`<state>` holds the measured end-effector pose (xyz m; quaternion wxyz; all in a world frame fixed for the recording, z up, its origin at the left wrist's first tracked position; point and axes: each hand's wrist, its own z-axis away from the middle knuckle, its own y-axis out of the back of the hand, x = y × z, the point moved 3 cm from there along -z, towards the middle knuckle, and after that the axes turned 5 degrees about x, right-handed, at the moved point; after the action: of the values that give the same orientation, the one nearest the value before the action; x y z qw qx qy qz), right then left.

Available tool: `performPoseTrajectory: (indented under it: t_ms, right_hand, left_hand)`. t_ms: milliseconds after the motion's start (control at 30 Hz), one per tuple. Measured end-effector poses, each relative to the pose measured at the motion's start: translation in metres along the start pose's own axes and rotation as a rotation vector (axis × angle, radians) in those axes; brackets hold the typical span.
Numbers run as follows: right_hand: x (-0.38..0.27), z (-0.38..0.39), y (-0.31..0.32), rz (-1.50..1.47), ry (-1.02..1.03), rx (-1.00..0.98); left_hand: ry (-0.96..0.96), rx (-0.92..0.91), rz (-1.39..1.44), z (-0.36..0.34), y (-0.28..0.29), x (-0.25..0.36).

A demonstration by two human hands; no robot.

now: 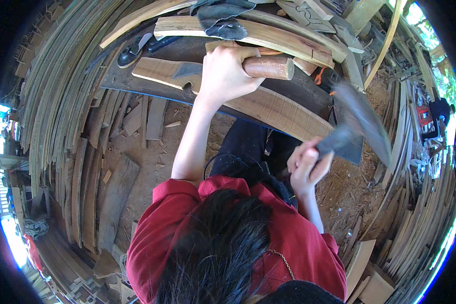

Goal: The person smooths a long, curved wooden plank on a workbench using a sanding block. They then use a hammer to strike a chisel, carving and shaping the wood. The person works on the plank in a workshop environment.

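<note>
My left hand (228, 73) is wrapped round the thick, round wooden handle of a chisel (271, 68). The handle's butt points right, and a flat grey blade-like part shows left of my fist. Beneath lies a long, curved wooden board (278, 112) with a small notch in its near edge, left of my wrist. Where the tool meets the wood I cannot make out. My right hand (309, 164) grips a hammer (362, 121) by its handle, to the right and nearer to me. Its long dark head is smeared by motion and stands apart from the chisel.
The dark work surface (117, 81) has a blue near edge. Along its far side lie curved wood pieces (268, 38), a dark cloth (223, 20) and a black-handled tool (129, 55). Stacked planks (61, 96) flank me at left and right. Wood scraps litter the earth floor (154, 192).
</note>
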<state>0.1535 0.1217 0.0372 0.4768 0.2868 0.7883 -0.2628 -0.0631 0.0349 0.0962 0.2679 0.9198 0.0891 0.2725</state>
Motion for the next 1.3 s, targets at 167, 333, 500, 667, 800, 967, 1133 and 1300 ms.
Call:
performPoseTrajectory:
  t_ms: [167,333,500,667,800,967,1133,1300]
  right_hand:
    - [-0.004,-0.005,-0.021,-0.255,0.125,0.054]
    - [0.011,-0.001,-0.021,0.166,-0.209,-0.133]
    - [-0.007,-0.008,-0.026,-0.181,0.025,0.097]
    - [0.008,0.006,-0.042,-0.193,-0.056,0.023]
    - [0.016,0.005,-0.035,0.168,-0.104,-0.094]
    - [-0.017,-0.01,-0.054,-0.294,0.199,0.053]
    - [0.002,-0.014,-0.062,0.217,-0.095,-0.168]
    - [0.003,-0.013,-0.061,0.089,-0.114,-0.072]
  left_hand:
    - [0.004,-0.032,0.051,-0.002,0.007,0.002]
    - [-0.001,-0.02,0.02,0.001,0.012,-0.012]
    - [-0.052,-0.003,0.048,0.0,0.02,-0.019]
    - [-0.05,-0.003,0.078,0.0,0.024,-0.021]
    - [0.038,-0.025,0.045,-0.008,0.035,-0.034]
    - [0.021,-0.024,0.075,-0.007,0.046,-0.037]
    - [-0.006,0.024,0.073,-0.01,0.047,-0.048]
    - [-0.01,0.009,0.067,-0.014,0.058,-0.057]
